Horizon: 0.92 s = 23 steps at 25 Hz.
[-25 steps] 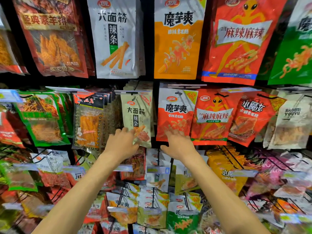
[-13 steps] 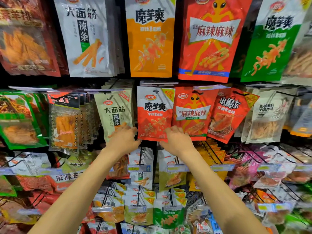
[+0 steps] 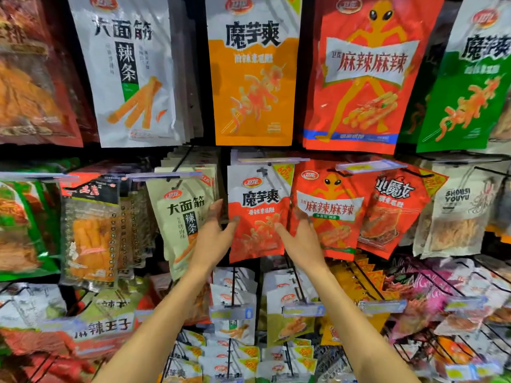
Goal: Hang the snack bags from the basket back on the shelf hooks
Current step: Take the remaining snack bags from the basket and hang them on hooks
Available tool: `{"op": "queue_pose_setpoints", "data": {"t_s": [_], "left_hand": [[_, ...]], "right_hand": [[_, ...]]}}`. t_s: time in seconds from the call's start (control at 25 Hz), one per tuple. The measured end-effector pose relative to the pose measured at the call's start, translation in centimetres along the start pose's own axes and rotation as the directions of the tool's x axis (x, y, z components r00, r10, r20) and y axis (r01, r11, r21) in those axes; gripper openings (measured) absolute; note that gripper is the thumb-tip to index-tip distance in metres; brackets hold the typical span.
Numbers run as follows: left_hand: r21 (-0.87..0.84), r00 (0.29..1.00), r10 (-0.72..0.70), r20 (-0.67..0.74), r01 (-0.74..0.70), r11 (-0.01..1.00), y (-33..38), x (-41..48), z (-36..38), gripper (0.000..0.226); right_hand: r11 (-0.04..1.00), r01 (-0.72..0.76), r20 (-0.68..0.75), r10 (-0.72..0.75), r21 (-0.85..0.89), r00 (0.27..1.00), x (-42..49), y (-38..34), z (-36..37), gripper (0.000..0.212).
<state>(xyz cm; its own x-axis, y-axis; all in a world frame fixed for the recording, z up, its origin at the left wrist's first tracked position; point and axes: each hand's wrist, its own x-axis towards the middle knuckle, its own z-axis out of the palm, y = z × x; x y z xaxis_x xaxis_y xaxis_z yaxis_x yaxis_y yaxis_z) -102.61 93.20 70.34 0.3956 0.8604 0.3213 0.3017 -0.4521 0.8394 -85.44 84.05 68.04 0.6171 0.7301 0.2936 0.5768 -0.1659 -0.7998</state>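
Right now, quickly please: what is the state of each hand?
Left hand: pinches the left edge of the red-and-white snack bag.
Right hand: pinches the same bag's right edge, thumb on its front.

Here's the small glossy plastic snack pouch (image 3: 257, 214): white up top with bold black characters, red-orange below, a yellow flash on its corner. The small red plastic pouch with the alien figure (image 3: 329, 217) shows that alien in yellow, plus a white banner, red lettering and a green strip. The cream plastic pouch (image 3: 182, 217) carries black characters. The large orange-and-white plastic pouch (image 3: 253, 87) has pale squiggles; the large green-and-white plastic pouch (image 3: 470, 106), orange ones.
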Motion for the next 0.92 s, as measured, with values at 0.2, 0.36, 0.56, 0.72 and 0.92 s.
{"op": "queue_pose_setpoints", "data": {"t_s": [0.2, 0.36, 0.56, 0.72, 0.92], "left_hand": [[-0.140, 0.998, -0.052, 0.038, 0.056, 0.988, 0.3, 1.4, 1.0, 0.065], [-0.191, 0.993, -0.107, 0.059, 0.116, 0.975, -0.6, 2.3, 1.7, 0.069], [-0.236, 0.963, -0.241, 0.120, 0.263, 0.935, -1.9, 2.8, 3.6, 0.067], [-0.267, 0.967, -0.238, 0.090, 0.254, 0.930, -3.3, 2.8, 4.8, 0.072], [-0.219, 0.978, -0.208, 0.034, 0.210, 0.953, -2.8, 3.5, 4.8, 0.042]], "right_hand": [[0.951, -0.086, 0.041, 0.077, 0.296, 0.996, 1.7, 0.1, 0.7, 0.046], [0.937, -0.106, 0.077, 0.085, 0.333, 0.993, 2.5, -0.1, 0.7, 0.053], [0.907, -0.192, 0.160, 0.141, 0.375, 0.977, 2.7, 1.4, 2.6, 0.098], [0.911, -0.137, 0.133, 0.092, 0.389, 0.987, 2.9, 2.5, 3.4, 0.052], [0.909, -0.170, 0.113, 0.137, 0.381, 0.984, 3.6, 2.0, 3.2, 0.043]]}}
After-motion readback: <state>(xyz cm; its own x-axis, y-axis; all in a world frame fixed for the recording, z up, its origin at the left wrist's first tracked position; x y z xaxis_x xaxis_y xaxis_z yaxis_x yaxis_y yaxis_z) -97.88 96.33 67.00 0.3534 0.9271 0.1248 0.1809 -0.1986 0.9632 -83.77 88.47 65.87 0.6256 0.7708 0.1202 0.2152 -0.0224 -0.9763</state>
